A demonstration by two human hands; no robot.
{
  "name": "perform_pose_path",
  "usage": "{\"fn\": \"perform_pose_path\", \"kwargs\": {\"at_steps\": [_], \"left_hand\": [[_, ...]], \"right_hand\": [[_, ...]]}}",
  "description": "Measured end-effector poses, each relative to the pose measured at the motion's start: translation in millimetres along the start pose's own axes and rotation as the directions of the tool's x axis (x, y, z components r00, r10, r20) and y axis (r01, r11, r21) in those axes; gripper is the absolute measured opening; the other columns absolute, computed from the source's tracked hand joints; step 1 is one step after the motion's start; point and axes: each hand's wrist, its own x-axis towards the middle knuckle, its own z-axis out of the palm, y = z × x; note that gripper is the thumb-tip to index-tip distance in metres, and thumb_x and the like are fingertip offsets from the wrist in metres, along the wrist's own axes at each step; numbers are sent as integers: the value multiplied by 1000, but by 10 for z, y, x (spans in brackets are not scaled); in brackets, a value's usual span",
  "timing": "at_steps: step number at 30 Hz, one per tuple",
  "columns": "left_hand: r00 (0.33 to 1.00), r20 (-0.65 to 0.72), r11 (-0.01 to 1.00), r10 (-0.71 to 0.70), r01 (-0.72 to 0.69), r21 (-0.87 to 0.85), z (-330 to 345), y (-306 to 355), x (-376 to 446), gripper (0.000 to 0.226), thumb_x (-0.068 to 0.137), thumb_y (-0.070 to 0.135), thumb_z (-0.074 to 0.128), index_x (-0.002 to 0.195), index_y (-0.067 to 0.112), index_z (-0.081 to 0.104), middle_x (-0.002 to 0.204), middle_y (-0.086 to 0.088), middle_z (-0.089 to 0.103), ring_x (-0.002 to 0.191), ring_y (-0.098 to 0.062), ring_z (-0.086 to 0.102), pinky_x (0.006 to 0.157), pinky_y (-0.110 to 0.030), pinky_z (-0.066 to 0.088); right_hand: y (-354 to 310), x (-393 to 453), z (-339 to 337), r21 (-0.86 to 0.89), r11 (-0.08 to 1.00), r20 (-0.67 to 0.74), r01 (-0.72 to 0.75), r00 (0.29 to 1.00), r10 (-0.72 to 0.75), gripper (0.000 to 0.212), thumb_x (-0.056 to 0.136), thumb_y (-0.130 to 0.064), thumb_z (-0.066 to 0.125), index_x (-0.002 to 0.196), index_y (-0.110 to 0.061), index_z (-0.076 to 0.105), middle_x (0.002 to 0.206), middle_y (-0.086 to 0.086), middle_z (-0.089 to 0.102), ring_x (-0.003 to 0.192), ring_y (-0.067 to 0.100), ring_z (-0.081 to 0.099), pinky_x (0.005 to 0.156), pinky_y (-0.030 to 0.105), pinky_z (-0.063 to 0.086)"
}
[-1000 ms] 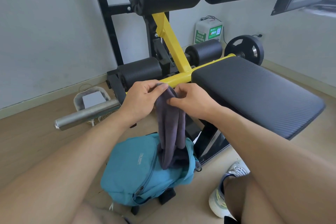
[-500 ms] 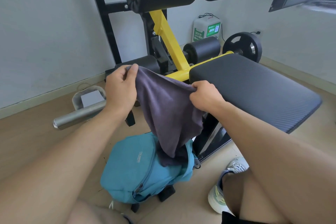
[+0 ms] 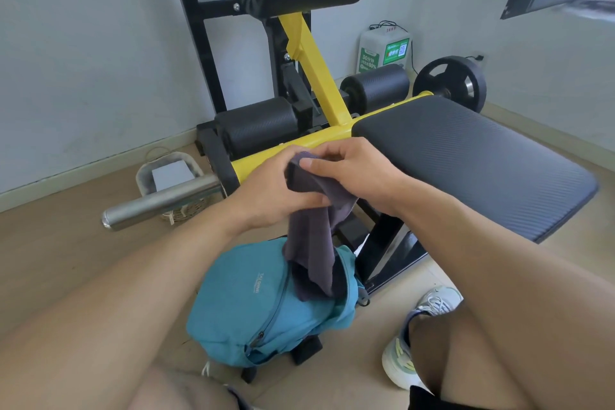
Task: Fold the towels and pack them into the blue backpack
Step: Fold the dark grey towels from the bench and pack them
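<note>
Item: towel [image 3: 311, 243], dark grey-purple, at frame centre, held in the air with both hands brought together over its top edge. Left hand [image 3: 271, 196] grips the upper part from the left, fingers curled under the cloth; right hand [image 3: 352, 173] pinches the doubled top edge, thumb pressed on the fold. The rest hangs straight down in a narrow drape, its lower end trailing into the open mouth of the backpack [image 3: 263, 303], which lies on the floor at lower centre, teal-blue, its front zip shut. Whether more towels are already inside cannot be told. Handling, as judged: light, soft and limp, with no stiffness to keep a fold unaided; the surface looks matte and not slippery; nothing fragile. Best taken at the corners or along the folded top edge, so the layers stay aligned; a grasp at mid-cloth would likely let it bunch. The fold looks about half made, lengthwise, and wants a further fold before packing. Surroundings: bench [image 3: 466, 163], black padded, at right, just behind the hands and offering a flat place for folding; steel bar [image 3: 163, 201] at left; weight plate [image 3: 451, 85] at upper right; shoe [image 3: 419, 336] at lower right beside the backpack.
</note>
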Motion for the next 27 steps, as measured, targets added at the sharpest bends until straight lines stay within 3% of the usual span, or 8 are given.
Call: {"fn": "perform_pose_path", "kwargs": {"at_steps": [3, 6, 9, 12, 14, 19, 24, 27], "left_hand": [[988, -155, 998, -22, 30, 53, 32, 90, -1, 35, 83, 33, 83, 110, 26, 63, 89, 12, 72, 77, -2, 65, 59, -6, 45], [959, -275, 998, -62, 52, -46, 21, 100, 31, 18, 88, 31, 78, 95, 21, 65, 74, 2, 75, 63, -4, 68, 53, -19, 51], [912, -397, 994, -101, 78, -73, -21, 86, 85, 24, 91, 37, 74, 84, 14, 70, 72, 2, 72, 60, -7, 64, 55, -27, 51], [864, -481, 988, -147, 108, -109, -46, 43, 135, 48, 95, 42, 68, 71, 0, 61, 61, -4, 54, 54, -11, 43, 53, -24, 35], [864, -463, 979, -200, 155, -134, -55, -8, 149, 48, 96, 39, 66, 69, 0, 56, 62, -5, 48, 58, -15, 40, 59, -29, 35], [924, -311, 975, -222, 215, -55, -66, -137, 132, 8, 95, 32, 68, 95, 24, 68, 88, -15, 74, 83, -31, 71, 78, -42, 56], [927, -318, 975, -198, 221, 38, -52, -88, 97, 53, 103, 49, 51, 79, 6, 69, 78, -21, 67, 65, -18, 53, 61, -30, 39], [906, -364, 963, -217, 260, 72, -51, -96, 130, 59, 106, 49, 43, 64, 7, 43, 62, -10, 44, 59, -18, 41, 61, -33, 34]], "right_hand": [[21, 8, 16, 107, 994, 9, -34, 999, 33, 18, 89, -37, 78, 90, -19, 74, 92, 3, 78, 87, 21, 74, 82, 36, 59], [67, 25, 15, 222, 970, 73, -100, 994, 86, 29, 89, -45, 75, 93, -17, 67, 87, 2, 72, 83, 17, 68, 75, 32, 54], [112, 28, -11, 271, 954, 212, -129, 975, 71, 42, 92, -41, 73, 114, -5, 65, 106, 9, 76, 100, 24, 73, 85, 39, 60], [211, 25, -22, 104, 986, 269, -127, 958, 95, 32, 91, -19, 77, 117, -4, 69, 109, 13, 77, 103, 28, 74, 93, 47, 59], [268, 38, -21, 22, 988, 229, -152, 963, 143, 23, 92, -19, 76, 111, -7, 73, 104, 10, 79, 100, 28, 75, 94, 50, 58], [266, 68, -42, -27, 990, 103, -135, 985, 137, 19, 93, -29, 74, 101, -12, 75, 98, 7, 79, 96, 26, 75, 94, 51, 58], [194, 35, -22, -164, 983, 144, -86, 983, 110, 18, 93, -31, 73, 88, -14, 73, 92, 6, 78, 92, 25, 75, 90, 45, 60], [223, 52, -47, -217, 970, 139, -106, 981, 138, 23, 92, -37, 74, 95, -14, 76, 95, 4, 78, 91, 23, 75, 91, 44, 60]]}}
